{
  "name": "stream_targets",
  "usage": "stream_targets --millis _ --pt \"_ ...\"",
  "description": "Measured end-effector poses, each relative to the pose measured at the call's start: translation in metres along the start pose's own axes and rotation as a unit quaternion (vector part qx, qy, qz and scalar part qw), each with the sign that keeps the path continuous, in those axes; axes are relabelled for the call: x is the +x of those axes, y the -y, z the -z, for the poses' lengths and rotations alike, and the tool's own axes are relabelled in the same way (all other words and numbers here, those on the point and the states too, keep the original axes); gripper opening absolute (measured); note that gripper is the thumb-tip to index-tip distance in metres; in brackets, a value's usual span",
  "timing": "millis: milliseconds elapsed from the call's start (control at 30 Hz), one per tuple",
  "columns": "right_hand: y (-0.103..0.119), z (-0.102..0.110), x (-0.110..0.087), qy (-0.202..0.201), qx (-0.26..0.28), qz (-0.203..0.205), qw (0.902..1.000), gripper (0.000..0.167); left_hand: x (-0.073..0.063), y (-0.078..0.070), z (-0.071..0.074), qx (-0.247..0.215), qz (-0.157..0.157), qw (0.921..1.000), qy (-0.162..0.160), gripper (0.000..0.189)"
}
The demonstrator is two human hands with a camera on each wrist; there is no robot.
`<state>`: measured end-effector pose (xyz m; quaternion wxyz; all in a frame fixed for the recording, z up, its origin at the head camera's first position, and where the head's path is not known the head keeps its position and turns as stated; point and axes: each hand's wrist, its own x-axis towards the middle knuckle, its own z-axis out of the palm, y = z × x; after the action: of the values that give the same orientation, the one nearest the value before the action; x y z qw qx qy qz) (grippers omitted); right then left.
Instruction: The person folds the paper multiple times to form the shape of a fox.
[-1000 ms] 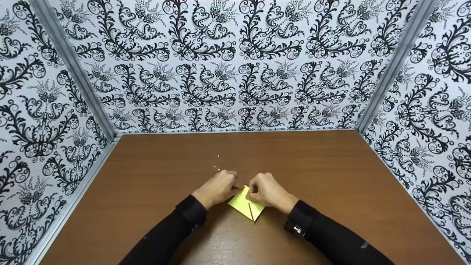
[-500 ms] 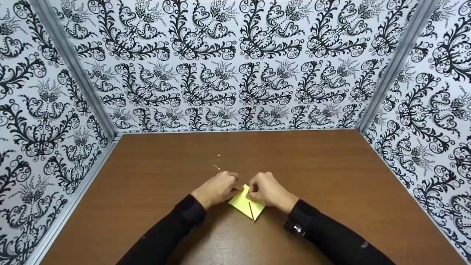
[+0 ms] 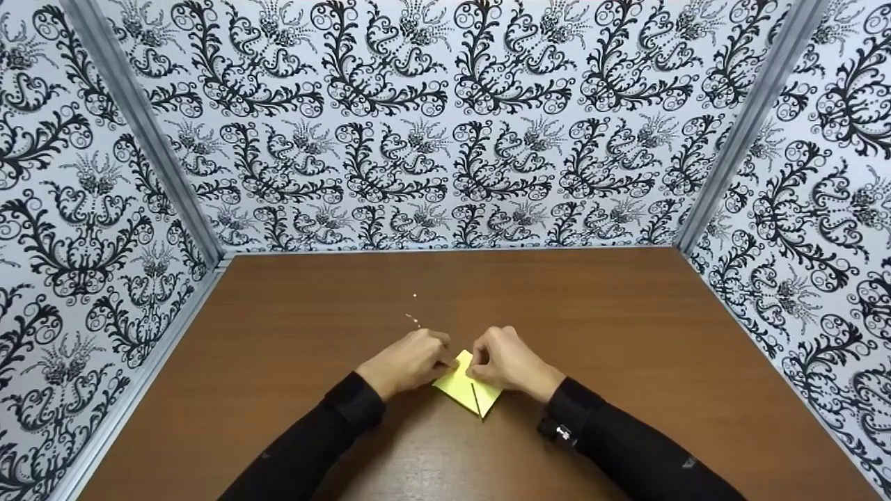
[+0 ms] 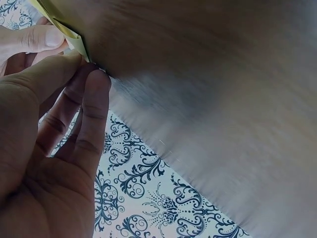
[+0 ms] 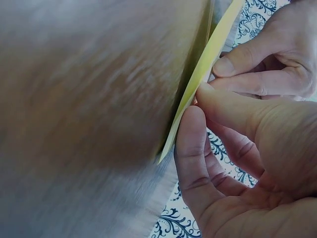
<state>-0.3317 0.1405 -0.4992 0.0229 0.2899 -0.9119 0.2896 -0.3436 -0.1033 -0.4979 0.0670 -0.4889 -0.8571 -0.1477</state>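
A small yellow folded paper point(image 3: 458, 391) lies on the wooden table in front of me, one corner toward me. A narrow dark gap runs up from that corner between its folded parts. My left hand point(image 3: 412, 360) pinches the paper near its far left edge with thumb and fingers. From the other side, my right hand point(image 3: 511, 363) pinches it with curled fingers and covers its right part. The left wrist view has the left hand point(image 4: 54, 134) close up at the paper's edge point(image 4: 75, 43). In the right wrist view, the right thumb and index finger point(image 5: 192, 134) touch the yellow paper point(image 5: 203, 64).
Small white scraps point(image 3: 413, 319) lie beyond my left hand on the brown table point(image 3: 571, 299). Walls with a black and white scroll pattern point(image 3: 445, 139) enclose the table's back and sides, with grey metal posts point(image 3: 748, 125) at the corners.
My left hand has shifted very slightly down and left along the paper. The right hand and the paper stay almost where they were.
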Motion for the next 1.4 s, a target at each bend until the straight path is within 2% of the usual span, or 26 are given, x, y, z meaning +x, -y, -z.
stream_targets --millis 267,400,633,867,1100,1400 --pt "0.000 -0.001 0.000 -0.007 -0.004 0.013 0.9999 0.019 -0.009 -0.002 0.001 -0.014 0.023 0.9996 -0.007 0.020" --pt "0.000 -0.001 0.000 -0.003 0.004 0.011 0.9999 0.019 -0.013 -0.003 0.000 -0.017 0.016 0.9996 -0.017 0.018" --pt "0.000 -0.002 0.000 -0.002 0.003 0.002 1.0000 0.019 -0.019 -0.005 -0.003 -0.036 0.038 0.9981 -0.031 0.007" --pt "0.000 -0.001 -0.001 -0.002 0.005 -0.001 1.0000 0.019 -0.025 -0.007 -0.002 -0.037 0.020 0.9985 -0.036 0.008" --pt "0.001 -0.001 -0.002 0.002 0.019 -0.003 0.9998 0.019 -0.035 -0.008 -0.001 -0.073 0.033 0.9960 -0.039 0.007" --pt "0.000 0.000 -0.003 -0.001 0.015 -0.002 0.9999 0.019 -0.047 -0.013 0.003 -0.064 0.039 0.9967 -0.030 0.009"
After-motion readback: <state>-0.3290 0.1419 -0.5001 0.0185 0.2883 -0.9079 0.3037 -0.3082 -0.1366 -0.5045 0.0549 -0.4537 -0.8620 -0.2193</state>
